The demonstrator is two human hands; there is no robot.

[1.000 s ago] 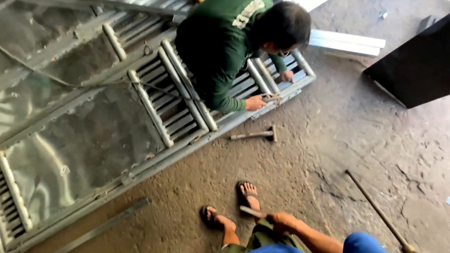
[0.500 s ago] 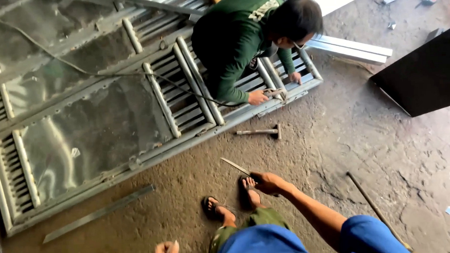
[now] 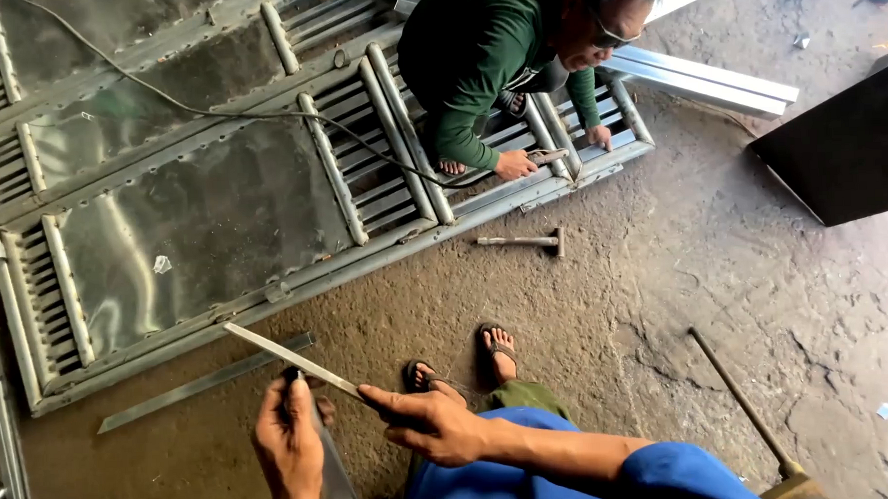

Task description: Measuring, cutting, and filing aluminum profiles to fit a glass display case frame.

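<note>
The right hand (image 3: 432,424) pinches the near end of a flat metal strip (image 3: 290,359), holding it raised and slanted over the concrete floor (image 3: 662,301). The left hand (image 3: 291,444) is closed around a second strip (image 3: 332,470), kept low beside the knees. Beyond lie a metal gate (image 3: 216,203) where a co-worker (image 3: 487,61) crouches, and a hammer (image 3: 522,242).

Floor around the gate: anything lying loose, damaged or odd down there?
A hammer lies loose on the concrete floor beside the metal gate, and a flat metal strip lies along its near edge. A cable trails across the gate. The floor is cracked and pitted. Nothing looks spilled.
</note>
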